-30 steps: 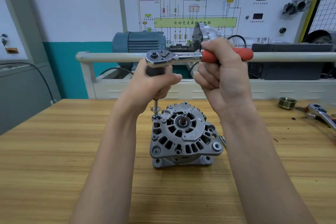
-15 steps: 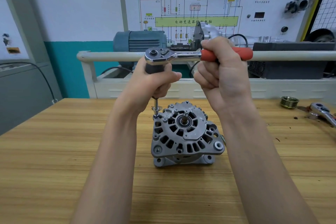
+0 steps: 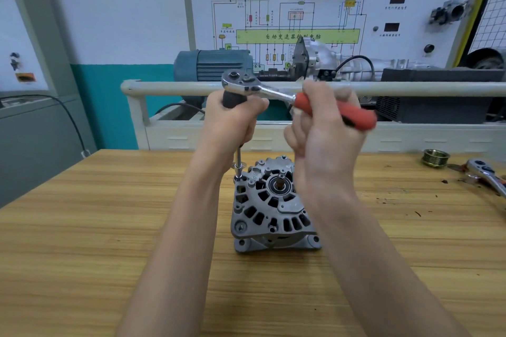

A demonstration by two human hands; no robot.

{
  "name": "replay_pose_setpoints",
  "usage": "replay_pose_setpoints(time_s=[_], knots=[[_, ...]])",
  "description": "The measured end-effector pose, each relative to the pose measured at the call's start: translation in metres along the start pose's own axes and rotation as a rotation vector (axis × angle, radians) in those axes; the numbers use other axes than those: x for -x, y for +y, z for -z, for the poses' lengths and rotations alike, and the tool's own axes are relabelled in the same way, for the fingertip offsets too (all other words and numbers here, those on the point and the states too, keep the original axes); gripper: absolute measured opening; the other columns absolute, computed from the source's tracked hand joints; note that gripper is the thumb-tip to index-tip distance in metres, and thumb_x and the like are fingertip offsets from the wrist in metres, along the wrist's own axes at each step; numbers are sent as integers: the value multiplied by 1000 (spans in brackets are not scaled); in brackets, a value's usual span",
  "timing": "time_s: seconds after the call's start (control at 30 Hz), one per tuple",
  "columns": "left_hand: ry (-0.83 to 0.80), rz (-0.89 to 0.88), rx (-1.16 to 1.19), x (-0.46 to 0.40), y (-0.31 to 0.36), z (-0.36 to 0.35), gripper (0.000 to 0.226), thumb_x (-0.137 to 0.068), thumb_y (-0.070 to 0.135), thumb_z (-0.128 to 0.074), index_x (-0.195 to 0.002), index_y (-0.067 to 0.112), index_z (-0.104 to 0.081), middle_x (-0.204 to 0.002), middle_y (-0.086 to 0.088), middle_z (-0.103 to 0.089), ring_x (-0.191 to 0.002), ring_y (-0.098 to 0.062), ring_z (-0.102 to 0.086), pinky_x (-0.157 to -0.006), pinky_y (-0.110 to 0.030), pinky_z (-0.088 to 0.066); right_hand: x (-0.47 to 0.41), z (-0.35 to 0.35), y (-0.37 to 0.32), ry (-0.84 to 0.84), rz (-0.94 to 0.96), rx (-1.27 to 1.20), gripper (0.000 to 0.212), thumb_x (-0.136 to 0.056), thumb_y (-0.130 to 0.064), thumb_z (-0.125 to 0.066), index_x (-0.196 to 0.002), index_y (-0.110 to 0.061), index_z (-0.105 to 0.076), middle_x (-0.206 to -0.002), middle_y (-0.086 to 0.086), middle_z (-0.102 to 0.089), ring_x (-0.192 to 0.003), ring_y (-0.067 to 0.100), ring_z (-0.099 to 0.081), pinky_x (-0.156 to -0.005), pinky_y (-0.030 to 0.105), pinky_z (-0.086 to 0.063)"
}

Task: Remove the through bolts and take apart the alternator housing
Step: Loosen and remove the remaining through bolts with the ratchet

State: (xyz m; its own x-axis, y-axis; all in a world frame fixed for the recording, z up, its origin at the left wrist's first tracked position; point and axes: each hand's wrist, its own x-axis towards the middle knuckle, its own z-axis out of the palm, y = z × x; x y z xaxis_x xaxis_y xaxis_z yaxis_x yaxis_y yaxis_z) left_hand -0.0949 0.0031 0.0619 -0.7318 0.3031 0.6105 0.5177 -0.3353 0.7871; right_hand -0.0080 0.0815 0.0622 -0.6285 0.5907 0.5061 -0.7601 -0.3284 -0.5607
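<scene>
— What do we hold, seen from the head?
— Our left hand [image 3: 232, 120] grips the black extension under the ratchet [image 3: 273, 93] head; our right hand [image 3: 325, 128] wraps its red handle.
— And the alternator [image 3: 271, 208]?
— Upright on the worktop [image 3: 82, 227] just below both hands, the extension's tip on a through bolt [image 3: 238, 172] under our left hand.

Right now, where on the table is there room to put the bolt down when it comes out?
There is bare wood on the table left of the alternator, out to the left edge. More bare wood lies right of it, before the pulley and the second ratchet. That far right corner is crowded, with dark specks scattered around.
</scene>
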Motion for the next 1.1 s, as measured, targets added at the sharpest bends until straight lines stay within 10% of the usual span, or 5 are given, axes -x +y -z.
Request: replay_pose_setpoints(time_s=[0.13,0.4,0.77,1.1], knots=[[45,9,-85,0,1,-6,36,-82,-1,-59,-54,15,-43,-46,0,-31,-39,-11,-23,-40,-19,-22,10,1,-1,36,23,-22,40,-86,2,-61,-61,-17,-37,-41,-5,-29,-33,8,-20,-37,17,-21],[-412,-34,16,0,3,29,33,-71,20,-66,-45,14,-45,-38,2,-36,-33,-16,-28,-40,-23,-25,-58,-20,-23,-316,-478,233,53,-90,-6,-52,-43,-21,-31,-33,-7,-17,-29,7,-11,-32,16,-11],[280,70,-4,-4,2,-4,39,-87,-2,-55,-56,13,-36,-49,-1,-26,-38,-11,-19,-41,-21,-17,-4,-19,-3,26,-131,52,47,-82,2,-62,-47,-23,-44,-40,-8,-33,-32,7,-22,-36,16,-20],[-361,4,18,1,2,29,38,-72,22,-68,-43,23,-43,-39,5,-31,-35,-14,-26,-42,-23,-22,-68,-27,-24,-343,-595,223,57,-91,-8,-48,-40,-21,-29,-31,-7,-17,-28,6,-11,-32,16,-10]])
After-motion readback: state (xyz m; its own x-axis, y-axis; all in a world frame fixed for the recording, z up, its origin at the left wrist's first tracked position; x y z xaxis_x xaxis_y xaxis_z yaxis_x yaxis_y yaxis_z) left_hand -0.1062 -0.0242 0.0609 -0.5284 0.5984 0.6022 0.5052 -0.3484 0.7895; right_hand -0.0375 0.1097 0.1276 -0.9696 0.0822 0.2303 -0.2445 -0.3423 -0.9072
